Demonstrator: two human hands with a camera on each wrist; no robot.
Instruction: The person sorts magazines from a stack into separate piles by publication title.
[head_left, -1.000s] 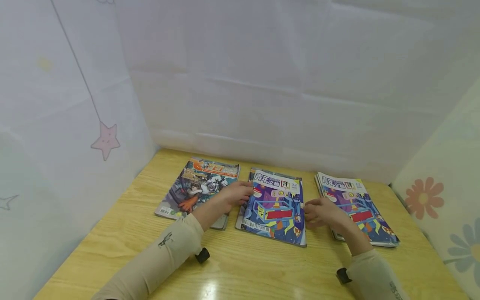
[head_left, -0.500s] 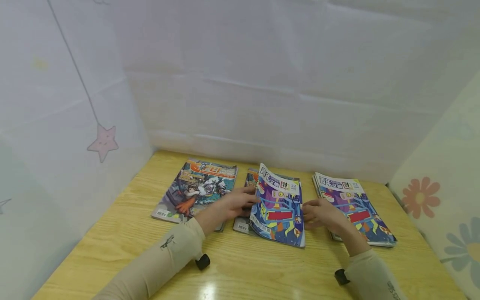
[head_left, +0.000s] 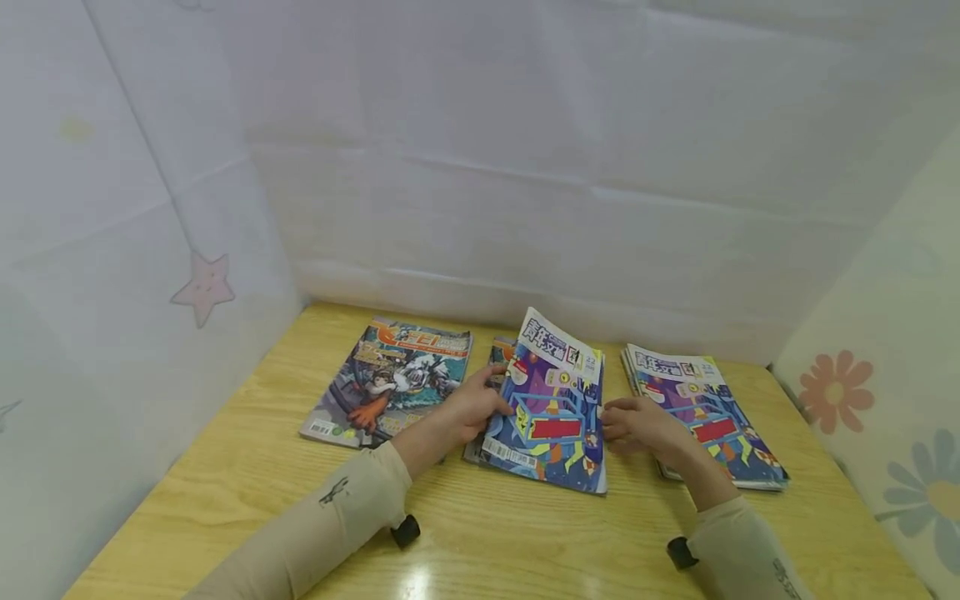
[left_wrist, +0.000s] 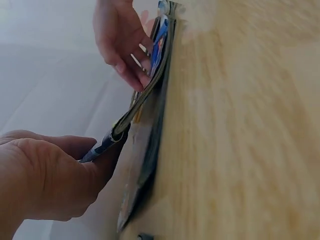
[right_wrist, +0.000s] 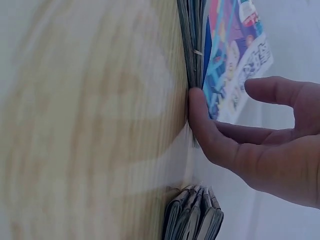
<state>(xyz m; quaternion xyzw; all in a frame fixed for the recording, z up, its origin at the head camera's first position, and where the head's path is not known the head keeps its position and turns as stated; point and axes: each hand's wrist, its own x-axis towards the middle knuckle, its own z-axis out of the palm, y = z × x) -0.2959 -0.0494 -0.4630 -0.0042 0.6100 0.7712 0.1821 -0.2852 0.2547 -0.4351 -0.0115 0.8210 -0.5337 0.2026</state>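
Note:
A purple and blue magazine point(head_left: 551, 417) lies on top of a grey-edged magazine point(head_left: 501, 354) in the middle of the table. My left hand point(head_left: 471, 407) pinches its left edge, thumb on the cover and fingers beneath. That edge is raised, and in the left wrist view the magazine point(left_wrist: 142, 100) bends upward toward the left hand point(left_wrist: 55, 172). Along the opposite edge rests my right hand point(head_left: 645, 429). Up close in the right wrist view, a fingertip of the right hand point(right_wrist: 270, 142) touches the stacked page edges point(right_wrist: 194, 50), while the thumb stands apart from the cover.
To the left lies a comic magazine point(head_left: 397, 379) with an orange title. A stack of magazines point(head_left: 705, 417), topped by the same purple cover, sits at the right near my right wrist. White cloth point(head_left: 480, 208) hangs behind the wooden table point(head_left: 510, 542).
My left hand has taken hold of the purple magazine's left edge and lifted it, its thumb now on the cover. The right hand has stayed beside the right edge.

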